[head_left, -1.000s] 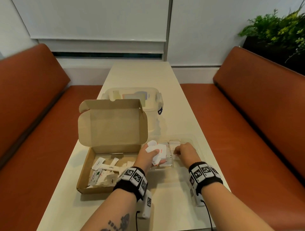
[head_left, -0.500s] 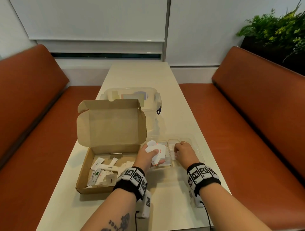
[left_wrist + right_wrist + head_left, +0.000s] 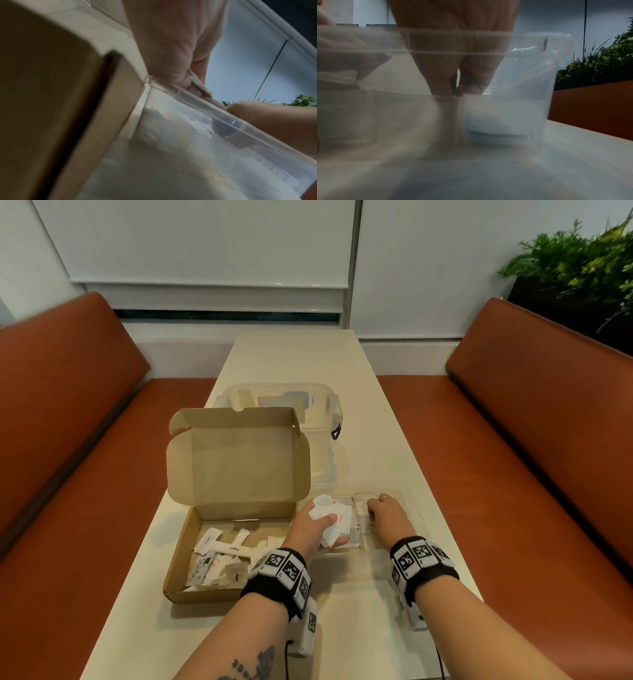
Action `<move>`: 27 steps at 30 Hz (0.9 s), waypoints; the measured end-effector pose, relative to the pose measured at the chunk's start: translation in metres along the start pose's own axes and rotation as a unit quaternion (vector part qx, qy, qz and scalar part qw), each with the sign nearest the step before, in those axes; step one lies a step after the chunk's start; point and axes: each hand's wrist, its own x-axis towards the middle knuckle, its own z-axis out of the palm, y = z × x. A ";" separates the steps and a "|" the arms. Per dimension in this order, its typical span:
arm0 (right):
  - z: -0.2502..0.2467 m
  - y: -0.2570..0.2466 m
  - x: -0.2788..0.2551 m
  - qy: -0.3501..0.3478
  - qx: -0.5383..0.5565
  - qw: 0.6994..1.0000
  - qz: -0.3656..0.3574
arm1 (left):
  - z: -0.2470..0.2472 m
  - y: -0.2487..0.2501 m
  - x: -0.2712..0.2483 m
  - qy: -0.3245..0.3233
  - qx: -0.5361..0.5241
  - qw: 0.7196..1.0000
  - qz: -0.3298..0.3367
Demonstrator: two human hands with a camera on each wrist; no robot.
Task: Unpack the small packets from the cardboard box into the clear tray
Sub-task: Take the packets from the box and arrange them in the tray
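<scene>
Holding: left hand grips a bunch of small packets, fingers curled round them, over the clear tray at lower centre.
Right hand: inside the tray, fingers bent down onto packets there; whether they pinch one cannot be told.
Cardboard box: open, lower left, touching the tray's left side; loose packets inside.
Lidded tub: behind the box.

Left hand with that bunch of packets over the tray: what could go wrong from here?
The left hand grips a loose fistful of packets; some could slip onto the table instead of into the clear tray. The right hand works inside the light tray and might shift it. Many packets remain in the cardboard box.
</scene>
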 end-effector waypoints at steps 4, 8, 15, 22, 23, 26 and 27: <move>-0.001 -0.001 -0.002 -0.003 0.006 1.000 0.002 | -0.002 -0.001 0.001 -0.004 0.005 1.000 0.004; -0.007 -0.008 -0.005 0.075 0.101 0.992 0.011 | -0.003 -0.001 0.002 0.001 0.002 1.000 0.000; -0.015 -0.030 -0.014 0.003 0.268 0.963 0.039 | -0.002 -0.002 0.005 0.026 -0.059 0.997 0.035; -0.020 -0.032 -0.018 0.011 0.384 0.922 0.044 | -0.002 -0.003 0.003 0.005 -0.034 0.998 0.045; -0.023 -0.031 -0.018 0.014 0.401 0.915 0.051 | -0.003 -0.003 0.003 0.003 -0.034 0.998 0.044; -0.032 -0.025 -0.017 0.028 0.444 0.892 0.077 | -0.003 -0.004 0.006 0.008 -0.037 0.999 0.039; -0.036 -0.020 -0.016 0.036 0.435 0.896 0.081 | -0.004 -0.005 0.007 0.008 -0.037 0.998 0.040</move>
